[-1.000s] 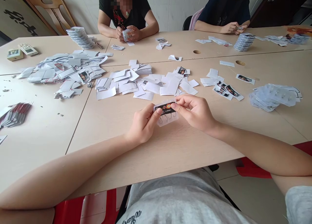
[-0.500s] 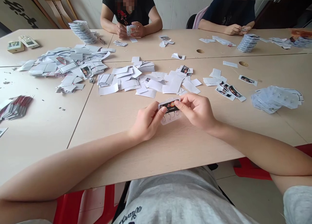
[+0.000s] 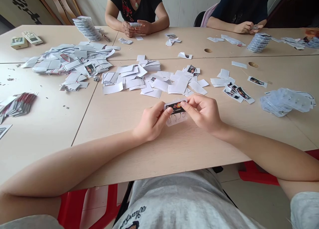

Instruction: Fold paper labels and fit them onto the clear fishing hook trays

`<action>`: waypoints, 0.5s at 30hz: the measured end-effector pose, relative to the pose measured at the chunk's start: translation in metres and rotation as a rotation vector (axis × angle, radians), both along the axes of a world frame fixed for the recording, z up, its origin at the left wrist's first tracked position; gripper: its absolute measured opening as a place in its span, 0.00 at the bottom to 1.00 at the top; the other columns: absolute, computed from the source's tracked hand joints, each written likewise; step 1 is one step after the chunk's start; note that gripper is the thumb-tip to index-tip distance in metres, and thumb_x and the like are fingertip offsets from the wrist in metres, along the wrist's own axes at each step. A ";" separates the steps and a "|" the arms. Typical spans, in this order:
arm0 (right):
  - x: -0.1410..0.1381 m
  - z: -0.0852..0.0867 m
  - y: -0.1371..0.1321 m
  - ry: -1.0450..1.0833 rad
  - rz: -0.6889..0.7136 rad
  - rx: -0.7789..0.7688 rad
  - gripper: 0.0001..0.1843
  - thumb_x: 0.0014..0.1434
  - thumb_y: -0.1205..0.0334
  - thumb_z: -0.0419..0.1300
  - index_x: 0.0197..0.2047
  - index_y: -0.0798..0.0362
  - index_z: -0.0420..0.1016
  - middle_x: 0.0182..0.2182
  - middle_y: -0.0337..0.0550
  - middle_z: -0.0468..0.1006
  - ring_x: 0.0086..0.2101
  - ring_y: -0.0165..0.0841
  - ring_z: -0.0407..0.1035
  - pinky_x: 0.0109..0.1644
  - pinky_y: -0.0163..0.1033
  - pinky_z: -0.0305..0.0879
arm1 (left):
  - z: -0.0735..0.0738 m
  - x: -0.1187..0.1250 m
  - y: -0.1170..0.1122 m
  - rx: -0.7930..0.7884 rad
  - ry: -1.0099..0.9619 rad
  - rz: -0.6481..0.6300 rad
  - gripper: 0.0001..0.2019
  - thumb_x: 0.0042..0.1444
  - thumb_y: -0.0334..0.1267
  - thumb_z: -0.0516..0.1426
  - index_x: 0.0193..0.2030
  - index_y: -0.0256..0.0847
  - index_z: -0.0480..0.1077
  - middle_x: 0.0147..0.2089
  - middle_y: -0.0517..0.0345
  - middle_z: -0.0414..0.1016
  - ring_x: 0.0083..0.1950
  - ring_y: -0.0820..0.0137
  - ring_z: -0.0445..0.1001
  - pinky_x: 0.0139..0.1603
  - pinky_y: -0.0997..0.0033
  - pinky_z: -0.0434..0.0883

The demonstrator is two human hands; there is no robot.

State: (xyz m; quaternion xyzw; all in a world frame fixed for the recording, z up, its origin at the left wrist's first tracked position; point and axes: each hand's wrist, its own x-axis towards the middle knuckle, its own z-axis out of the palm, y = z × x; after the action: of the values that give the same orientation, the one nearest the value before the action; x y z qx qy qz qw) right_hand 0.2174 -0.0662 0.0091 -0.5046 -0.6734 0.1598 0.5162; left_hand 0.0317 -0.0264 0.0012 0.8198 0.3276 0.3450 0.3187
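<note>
Between my two hands is a small clear plastic pack of fish hooks [image 3: 176,118] with a black printed label across its upper part. Several curved hooks show through the clear lower part. My left hand [image 3: 154,120] grips its left end, thumb on the label's edge. On the upper right corner, my right hand [image 3: 204,112] presses with its thumb, the other fingers curled behind. The pack is held tilted just over the table [image 3: 129,152]. Loose white paper cards [image 3: 161,82] lie just beyond my hands.
A larger heap of white cards [image 3: 74,61] lies left, with a stack of packs [image 3: 87,29] behind it. Clear plastic packs [image 3: 286,102] are piled right. Black printed labels [image 3: 238,92] lie nearer. Across the table, two people [image 3: 137,9] hold small packs.
My hands keep the same grip on the pack. The view has shifted slightly. The person opposite has tipped their pack flatter.
</note>
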 end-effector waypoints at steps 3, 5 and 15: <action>0.001 -0.001 0.001 0.048 0.012 0.009 0.22 0.58 0.59 0.59 0.19 0.52 0.54 0.22 0.39 0.68 0.26 0.29 0.62 0.31 0.38 0.59 | 0.001 -0.001 0.001 -0.045 -0.005 0.002 0.20 0.64 0.50 0.46 0.26 0.40 0.57 0.20 0.63 0.61 0.21 0.76 0.58 0.22 0.73 0.54; 0.002 -0.001 0.001 0.102 0.025 -0.006 0.22 0.58 0.59 0.59 0.19 0.52 0.53 0.23 0.40 0.69 0.26 0.29 0.61 0.30 0.38 0.58 | 0.001 -0.002 0.002 -0.093 -0.026 -0.011 0.20 0.63 0.52 0.46 0.26 0.40 0.57 0.20 0.62 0.62 0.22 0.76 0.60 0.23 0.73 0.55; -0.006 -0.009 0.004 0.488 0.252 -0.509 0.24 0.50 0.41 0.63 0.41 0.50 0.64 0.29 0.37 0.71 0.26 0.29 0.67 0.22 0.32 0.64 | -0.003 0.000 0.009 -0.218 -0.035 -0.092 0.19 0.62 0.52 0.49 0.29 0.39 0.60 0.22 0.60 0.64 0.23 0.75 0.62 0.22 0.75 0.57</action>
State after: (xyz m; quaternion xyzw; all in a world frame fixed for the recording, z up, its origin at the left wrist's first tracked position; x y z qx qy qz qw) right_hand 0.2113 -0.0625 0.0004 -0.4772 -0.5260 0.4999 0.4958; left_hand 0.0319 -0.0175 -0.0014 0.7883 0.3198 0.3066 0.4269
